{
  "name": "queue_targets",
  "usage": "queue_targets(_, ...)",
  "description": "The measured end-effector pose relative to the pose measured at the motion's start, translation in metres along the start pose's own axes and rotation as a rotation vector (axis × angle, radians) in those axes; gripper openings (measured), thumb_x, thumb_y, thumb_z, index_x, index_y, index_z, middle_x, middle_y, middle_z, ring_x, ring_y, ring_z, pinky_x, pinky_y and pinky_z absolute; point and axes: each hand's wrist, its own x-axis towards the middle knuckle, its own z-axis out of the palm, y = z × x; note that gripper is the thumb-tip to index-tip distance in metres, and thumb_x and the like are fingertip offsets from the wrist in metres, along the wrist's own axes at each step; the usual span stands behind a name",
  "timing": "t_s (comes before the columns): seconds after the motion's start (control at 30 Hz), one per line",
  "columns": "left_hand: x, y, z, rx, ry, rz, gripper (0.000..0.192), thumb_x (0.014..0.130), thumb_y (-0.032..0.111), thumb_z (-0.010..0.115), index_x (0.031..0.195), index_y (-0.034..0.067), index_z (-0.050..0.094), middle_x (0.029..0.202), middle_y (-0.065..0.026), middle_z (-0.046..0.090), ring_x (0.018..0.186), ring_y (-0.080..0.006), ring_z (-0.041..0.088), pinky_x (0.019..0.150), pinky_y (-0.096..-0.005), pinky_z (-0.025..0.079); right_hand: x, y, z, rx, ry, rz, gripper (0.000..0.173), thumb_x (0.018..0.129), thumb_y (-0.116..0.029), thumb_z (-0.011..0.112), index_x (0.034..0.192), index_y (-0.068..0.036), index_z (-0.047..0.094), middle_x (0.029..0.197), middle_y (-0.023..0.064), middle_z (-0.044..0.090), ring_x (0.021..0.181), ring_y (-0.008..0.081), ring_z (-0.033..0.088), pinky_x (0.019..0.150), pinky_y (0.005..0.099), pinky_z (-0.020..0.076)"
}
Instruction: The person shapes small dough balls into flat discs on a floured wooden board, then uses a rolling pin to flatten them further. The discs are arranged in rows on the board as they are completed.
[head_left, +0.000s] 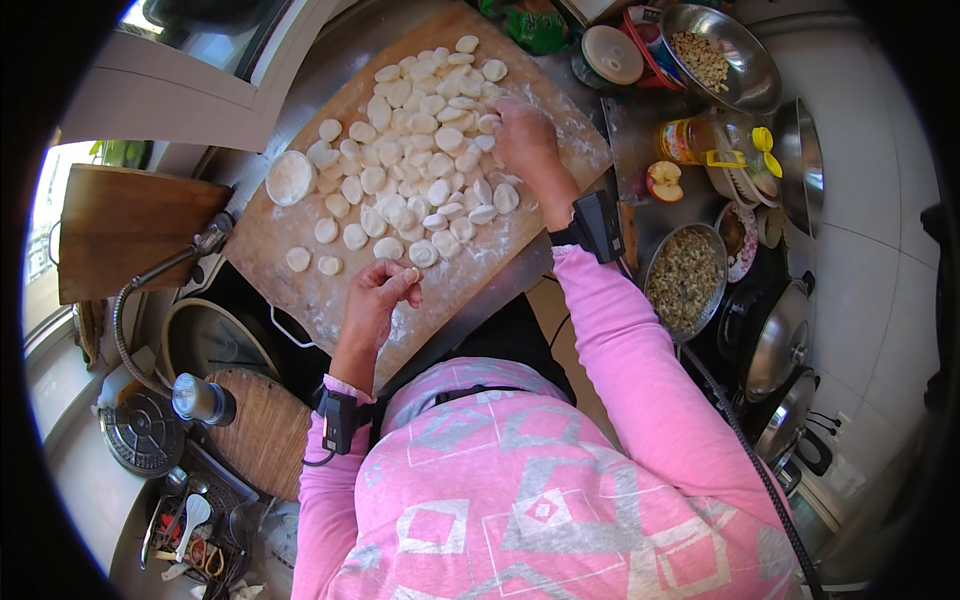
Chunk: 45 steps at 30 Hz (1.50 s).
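Many small flattened rounds of dough (449, 140) lie piled on a floured wooden board (259, 232). My right hand (525, 139) is at the right edge of the pile, its fingers bent down against the rounds there; whether they grip one is hidden. Below the pile, over the lower part of the board, my left hand (390, 286) has its thumb and forefinger together, with a small pale bit that may be dough at their tips. A round dish of flour (290, 178) stands at the board's left corner.
On the right are a metal bowl of chopped filling (686, 281), a halved apple (664, 181), an oil bottle (694, 141) and a steel bowl of nuts or beans (739, 56). A flexible faucet (161, 268) arches at left, near a round wooden board (259, 427).
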Motion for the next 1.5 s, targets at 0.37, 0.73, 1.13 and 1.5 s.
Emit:
queue_targets(0.37, -0.003, 0.003, -0.006, -0.133, -0.025, -0.054, 0.013, 0.102, 0.014, 0.058, 0.102, 0.001, 0.057, 0.092, -0.0164, 0.072, 0.066, -0.0196, 0.068, 0.060, -0.0304, 0.054, -0.041, 0.007, -0.022, 1.507, -0.106, 0.722, 0.019, 0.093, -0.001, 0.060, 0.111, 0.002, 0.063, 0.090, 0.0085, 0.069, 0.073, 0.0195, 0.070, 0.059, 0.0279, 0.0556)
queue_targets(0.73, -0.010, -0.002, 0.000, -0.118, 0.027, -0.123, 0.019, 0.102, 0.011, 0.057, 0.115, -0.002, 0.056, 0.101, -0.0220, 0.071, 0.084, -0.0282, 0.075, 0.076, -0.0344, 0.062, -0.062, 0.008, -0.012, 1.165, 0.038, 0.769, 0.029, 0.098, -0.002, 0.053, 0.125, 0.008, 0.056, 0.104, 0.0168, 0.069, 0.086, 0.0259, 0.073, 0.071, 0.0315, 0.0619)
queue_targets(1.13, -0.024, 0.004, -0.055, -0.148, 0.137, -0.065, 0.030, 0.101, 0.005, 0.056, 0.128, -0.008, 0.058, 0.091, -0.0126, 0.067, 0.077, -0.0213, 0.069, 0.071, -0.0285, 0.056, -0.061, 0.011, -0.002, 1.318, 0.172, 0.805, 0.021, 0.095, 0.000, 0.062, 0.115, 0.002, 0.060, 0.105, 0.0145, 0.068, 0.084, 0.0246, 0.072, 0.070, 0.0329, 0.0625)
queue_targets(1.5, -0.020, 0.000, -0.021, -0.269, -0.025, -0.130, 0.021, 0.105, 0.010, 0.049, 0.121, -0.003, 0.057, 0.087, -0.0113, 0.063, 0.073, -0.0175, 0.063, 0.065, -0.0274, 0.050, -0.073, -0.023, -0.020, 1.383, -0.058, 0.620, 0.022, 0.096, -0.004, 0.061, 0.117, 0.003, 0.061, 0.104, 0.0136, 0.069, 0.079, 0.0218, 0.071, 0.067, 0.0296, 0.0609)
